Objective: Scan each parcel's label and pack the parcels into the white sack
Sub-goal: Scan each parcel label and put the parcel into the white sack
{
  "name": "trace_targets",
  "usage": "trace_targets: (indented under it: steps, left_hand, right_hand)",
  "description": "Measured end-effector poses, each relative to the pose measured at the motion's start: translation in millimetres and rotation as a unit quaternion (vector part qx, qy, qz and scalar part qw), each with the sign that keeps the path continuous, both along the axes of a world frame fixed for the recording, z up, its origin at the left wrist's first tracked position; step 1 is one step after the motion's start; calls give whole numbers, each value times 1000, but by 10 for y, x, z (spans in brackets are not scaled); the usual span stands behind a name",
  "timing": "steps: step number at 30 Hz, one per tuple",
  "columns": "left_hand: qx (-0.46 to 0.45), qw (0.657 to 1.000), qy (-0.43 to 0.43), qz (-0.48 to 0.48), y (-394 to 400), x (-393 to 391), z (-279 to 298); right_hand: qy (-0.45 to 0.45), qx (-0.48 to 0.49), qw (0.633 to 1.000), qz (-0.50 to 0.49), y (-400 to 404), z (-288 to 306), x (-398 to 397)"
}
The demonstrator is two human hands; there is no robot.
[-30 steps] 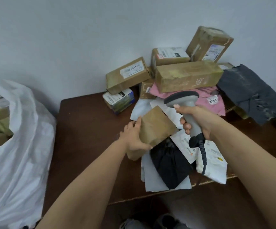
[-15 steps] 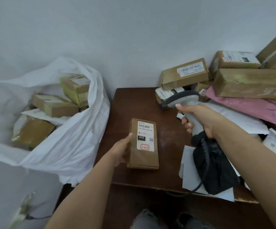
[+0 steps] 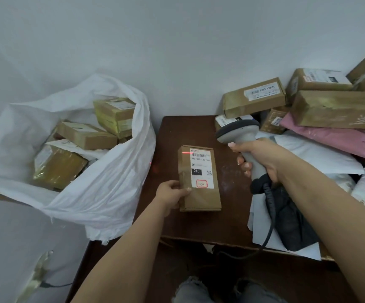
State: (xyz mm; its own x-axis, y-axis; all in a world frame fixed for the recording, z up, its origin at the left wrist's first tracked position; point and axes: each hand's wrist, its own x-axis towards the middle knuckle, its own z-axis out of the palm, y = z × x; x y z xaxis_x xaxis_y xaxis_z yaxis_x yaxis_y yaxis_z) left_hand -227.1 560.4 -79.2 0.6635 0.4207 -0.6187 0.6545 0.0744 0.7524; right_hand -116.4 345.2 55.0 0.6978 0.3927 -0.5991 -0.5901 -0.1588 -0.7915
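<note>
Leftward, white sack [image 3: 103, 193]: mouth open, several brown boxes inside, slumped against the dark wooden table [image 3: 172, 132]. Parcel heap [image 3: 330, 119] at the table's right: cartons, pink mailer, white and black bags. Brown parcel [image 3: 199, 180]: flat on table, white label [image 3: 201, 168] up, red scan line on its top edge. Left hand [image 3: 171, 193] pinches the parcel's near left edge, thumb on top. Right hand [image 3: 258, 158] wraps the grey scanner [image 3: 238, 132] handle, head aimed at the label.
</note>
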Motion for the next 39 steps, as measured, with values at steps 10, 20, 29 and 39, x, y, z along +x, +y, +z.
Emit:
trace_targets:
  steps: [10, 20, 29, 39]
  left_hand:
    - [17, 998, -60, 15, 117, 60, 182]
    - [50, 995, -87, 3, 187, 104, 335]
    - [55, 991, -126, 5, 220, 90, 532]
    - [179, 898, -325, 235, 1185, -64, 1522]
  right_hand:
    - [-45, 6, 999, -18, 26, 195, -69]
    - [-48, 22, 999, -14, -20, 354, -82]
    - [-65, 34, 997, -12, 113, 509, -86]
    - [-70, 95, 993, 22, 728, 610, -39]
